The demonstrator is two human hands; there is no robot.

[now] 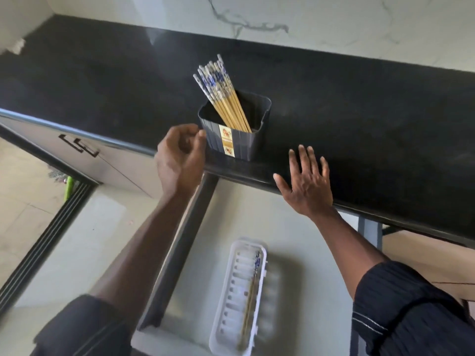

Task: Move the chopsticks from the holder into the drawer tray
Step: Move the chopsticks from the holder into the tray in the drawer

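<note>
Looking down from my head, I see the chopsticks (221,93) standing bunched in the dark holder (235,132), which sits on the black counter (359,111) close to its front edge, just above the open drawer (295,227). They lean toward the back left, patterned tops up, so the weight is off to one side. My left hand (180,158) is loosely curled with nothing in it, the fingertips right at the holder's left wall, touching or nearly so; I cannot tell which. My right hand (307,183) is flat with the fingers spread, empty, over the counter's front edge to the right of the holder and apart from it. Down in the drawer lies the white tray (239,299), and what looks like a pair of chopsticks (253,286) already rests along its right side, though that part is blurred. The bundle in the holder is still to be moved, I judge. The main risk is the holder itself: it looks light and stands so near the edge that a nudge from my left hand, or a pull on the leaning sticks at an angle, could tip it or slide it off into the drawer. If I grab too many at once, some may slip from my fingers and scatter on the counter or miss the narrow tray. Steadying the holder with one hand before lifting would guard against that.
</note>
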